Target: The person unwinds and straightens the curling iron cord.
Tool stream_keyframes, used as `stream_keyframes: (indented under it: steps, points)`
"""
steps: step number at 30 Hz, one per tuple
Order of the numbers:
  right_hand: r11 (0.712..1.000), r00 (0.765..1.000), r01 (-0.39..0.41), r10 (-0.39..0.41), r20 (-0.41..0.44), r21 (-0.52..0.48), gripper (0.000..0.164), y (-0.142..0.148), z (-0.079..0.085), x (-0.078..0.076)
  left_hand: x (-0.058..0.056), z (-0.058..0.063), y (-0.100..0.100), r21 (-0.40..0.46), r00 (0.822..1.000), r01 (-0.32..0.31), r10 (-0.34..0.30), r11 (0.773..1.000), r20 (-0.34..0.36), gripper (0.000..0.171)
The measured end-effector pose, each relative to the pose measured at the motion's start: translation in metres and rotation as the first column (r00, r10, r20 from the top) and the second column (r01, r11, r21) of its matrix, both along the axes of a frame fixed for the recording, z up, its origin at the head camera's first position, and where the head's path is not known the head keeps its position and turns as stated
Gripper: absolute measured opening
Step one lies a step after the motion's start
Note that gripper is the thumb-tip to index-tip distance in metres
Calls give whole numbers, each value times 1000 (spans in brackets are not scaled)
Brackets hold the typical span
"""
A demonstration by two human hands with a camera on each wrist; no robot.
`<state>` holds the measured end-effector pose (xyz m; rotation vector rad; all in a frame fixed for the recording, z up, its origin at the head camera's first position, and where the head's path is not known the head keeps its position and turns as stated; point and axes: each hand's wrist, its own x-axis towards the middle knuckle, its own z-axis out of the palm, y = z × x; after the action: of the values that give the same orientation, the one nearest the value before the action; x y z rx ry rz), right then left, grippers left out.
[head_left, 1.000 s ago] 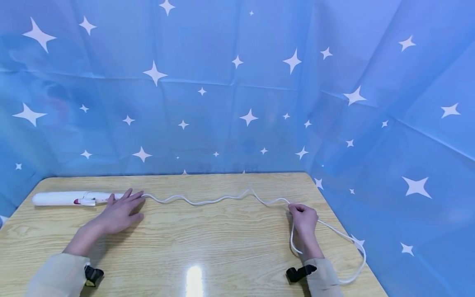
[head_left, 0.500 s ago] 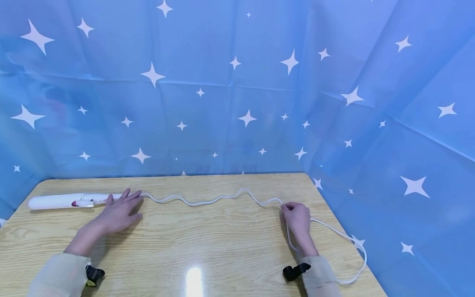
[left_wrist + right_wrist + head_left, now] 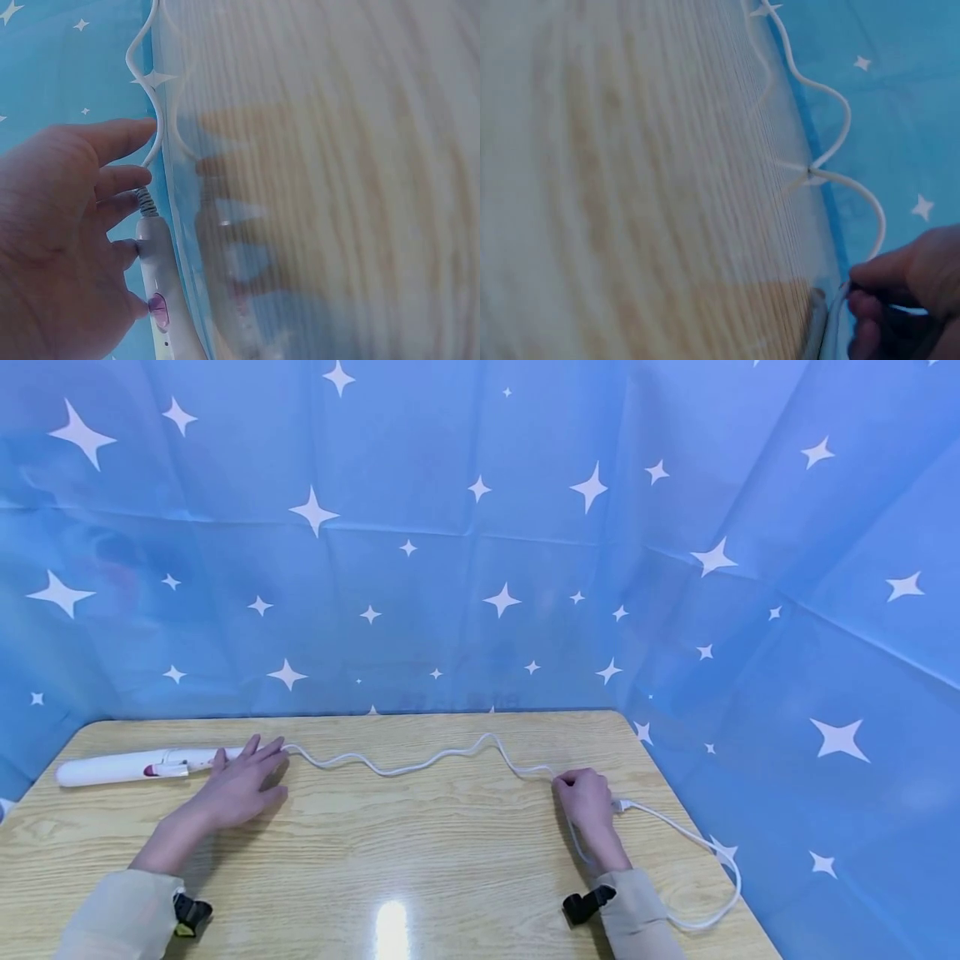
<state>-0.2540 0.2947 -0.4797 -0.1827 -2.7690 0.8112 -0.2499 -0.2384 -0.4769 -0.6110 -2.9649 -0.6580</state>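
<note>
A white curling iron [image 3: 112, 768] lies at the table's far left, its handle end toward the middle. My left hand [image 3: 238, 789] rests over the handle end with fingers spread. In the left wrist view its fingertips touch the handle [image 3: 156, 251] beside a pink button [image 3: 159, 311] and the ribbed cord sleeve [image 3: 146, 201]. A white power cord [image 3: 405, 770] runs in waves to the right. My right hand [image 3: 587, 806] pinches it between thumb and fingers near the table's right side, also in the right wrist view, where the cord [image 3: 881, 217] enters the grip.
Beyond the right hand, a white plug end [image 3: 621, 806] and a cord loop [image 3: 735, 893] lie by the right table edge, the loop reaching past it. Blue star-printed curtains [image 3: 420, 635] stand behind and right of the wooden table [image 3: 450, 877].
My right hand has slid left, pinching the cord, and the cord's middle bend has moved left and risen. The plug end has come into view behind it. My left hand stays nearly still.
</note>
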Motion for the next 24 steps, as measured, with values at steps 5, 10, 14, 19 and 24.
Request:
stream_keyframes:
  steps: [5, 10, 14, 19, 24]
  points:
    - [999, 999, -38, 38, -9, -12, 13, -2, -1, -1, -1, 1, 0, 12, 1000, 2, -2, 1000, -27, 55]
    - [991, 992, -124, 125, 7, -41, 13, -6, 0, -2, 0, 6, 3, 52, 999, 10, -8, 999, -49, 52]
    - [988, 989, -145, 145, 0, -51, 12, -9, 0, -3, 2, 8, 3, 62, 999, 11, -8, 998, -45, 51]
    - [991, 992, -129, 128, -25, -42, 13, -7, 2, 1, 4, 10, 4, 69, 999, 11, -8, 998, -49, 51]
    - [993, 995, -101, 101, -13, -67, 20, 1, 9, 11, 6, 13, 3, 75, 998, 11, -7, 997, -60, 50]
